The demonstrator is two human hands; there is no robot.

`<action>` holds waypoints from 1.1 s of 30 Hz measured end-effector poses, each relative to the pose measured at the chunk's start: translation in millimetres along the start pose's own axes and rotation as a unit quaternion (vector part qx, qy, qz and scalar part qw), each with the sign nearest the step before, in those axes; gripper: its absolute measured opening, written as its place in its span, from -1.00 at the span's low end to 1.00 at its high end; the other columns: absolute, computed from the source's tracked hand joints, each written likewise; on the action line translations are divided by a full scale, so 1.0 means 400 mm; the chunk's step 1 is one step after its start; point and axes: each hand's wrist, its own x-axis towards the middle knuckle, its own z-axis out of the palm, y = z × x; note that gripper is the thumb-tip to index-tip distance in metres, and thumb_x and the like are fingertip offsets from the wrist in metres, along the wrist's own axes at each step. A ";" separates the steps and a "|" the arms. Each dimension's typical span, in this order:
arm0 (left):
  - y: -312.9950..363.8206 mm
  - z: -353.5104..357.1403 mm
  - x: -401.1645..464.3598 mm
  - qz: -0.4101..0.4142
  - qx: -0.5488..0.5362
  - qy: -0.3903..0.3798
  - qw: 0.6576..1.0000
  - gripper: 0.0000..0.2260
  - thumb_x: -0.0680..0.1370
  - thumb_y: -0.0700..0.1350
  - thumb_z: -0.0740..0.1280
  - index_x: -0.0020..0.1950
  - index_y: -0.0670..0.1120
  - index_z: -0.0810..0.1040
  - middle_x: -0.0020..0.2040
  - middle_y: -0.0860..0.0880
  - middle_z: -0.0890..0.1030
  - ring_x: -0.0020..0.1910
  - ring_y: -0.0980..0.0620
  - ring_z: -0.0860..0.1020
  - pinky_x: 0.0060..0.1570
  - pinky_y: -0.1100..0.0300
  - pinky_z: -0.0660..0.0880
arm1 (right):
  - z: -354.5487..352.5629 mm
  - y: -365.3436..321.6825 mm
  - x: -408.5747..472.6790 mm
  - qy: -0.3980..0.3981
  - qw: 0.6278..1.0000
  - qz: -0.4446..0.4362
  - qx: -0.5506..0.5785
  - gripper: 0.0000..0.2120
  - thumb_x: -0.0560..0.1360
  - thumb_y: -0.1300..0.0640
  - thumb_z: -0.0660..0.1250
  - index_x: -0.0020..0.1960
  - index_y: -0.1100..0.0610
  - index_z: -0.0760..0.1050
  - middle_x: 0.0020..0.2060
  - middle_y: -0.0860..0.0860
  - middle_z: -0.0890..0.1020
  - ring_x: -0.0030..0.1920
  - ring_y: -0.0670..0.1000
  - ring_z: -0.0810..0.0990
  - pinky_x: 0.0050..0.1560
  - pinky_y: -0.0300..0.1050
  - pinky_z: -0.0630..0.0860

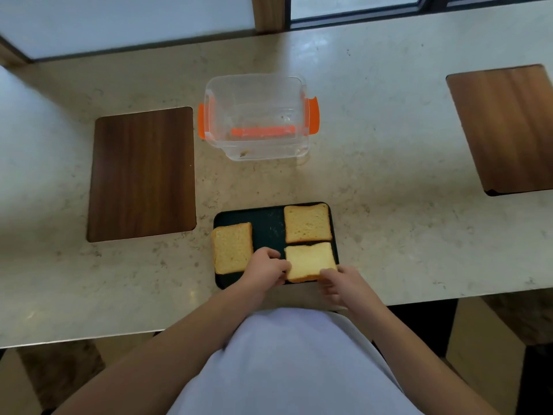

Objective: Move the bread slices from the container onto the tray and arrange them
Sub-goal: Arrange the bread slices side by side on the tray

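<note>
Three bread slices lie on the dark tray (pixel 267 223) near the table's front edge. One slice (pixel 307 223) rests at the tray's back right, one slice (pixel 232 248) overhangs the left rim, and a paler slice (pixel 309 260) sits at the front right. My left hand (pixel 264 269) grips the pale slice's left edge. My right hand (pixel 341 284) holds its front right corner. The clear container (pixel 257 115) with orange clips stands behind the tray and holds only crumbs.
A dark wooden board (pixel 142 175) lies left of the container and tray. Another wooden board (pixel 505 127) lies at the far right. The stone table top (pixel 389 175) ends at a window sill behind; its front edge is close to my body.
</note>
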 end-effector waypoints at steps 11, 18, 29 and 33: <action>0.000 0.027 0.020 -0.065 -0.028 -0.030 0.997 -0.69 0.51 -0.06 0.34 0.22 -0.13 0.48 0.09 -0.06 0.58 0.01 0.01 0.60 -0.16 0.18 0.57 | -0.045 0.032 -0.009 0.110 0.965 -0.115 -0.210 -0.58 0.58 0.07 0.27 0.41 0.13 0.46 0.18 0.01 0.60 0.13 -0.01 0.55 0.06 -0.12 0.48; 0.017 0.030 0.035 -0.030 -0.056 0.005 0.998 -0.84 0.49 -0.14 0.28 0.03 -0.11 0.58 0.01 -0.09 0.62 -0.03 -0.01 0.61 -0.04 0.11 0.62 | -0.046 0.026 0.009 0.096 0.973 -0.119 -0.175 -0.63 0.58 0.09 0.30 0.36 0.14 0.52 0.11 -0.02 0.62 0.10 -0.03 0.58 -0.01 -0.17 0.45; -0.035 0.039 0.000 0.182 0.390 0.048 0.901 -0.84 0.46 -0.09 0.42 -0.05 -0.09 0.51 -0.15 -0.04 0.59 -0.20 0.00 0.56 -0.20 0.06 0.56 | -0.042 0.043 0.038 0.147 0.882 -0.218 -0.390 -0.68 0.57 0.07 0.34 0.31 0.08 0.48 0.10 -0.03 0.54 -0.08 -0.06 0.56 -0.13 -0.16 0.51; -0.031 0.032 0.012 0.246 0.451 0.058 0.856 -0.82 0.50 0.00 0.41 -0.08 -0.06 0.48 -0.17 -0.02 0.58 -0.22 0.02 0.54 -0.21 0.09 0.53 | -0.036 0.030 0.057 0.145 0.870 -0.235 -0.409 -0.75 0.53 0.10 0.39 0.19 0.07 0.49 -0.03 -0.06 0.51 -0.16 -0.05 0.53 -0.21 -0.17 0.45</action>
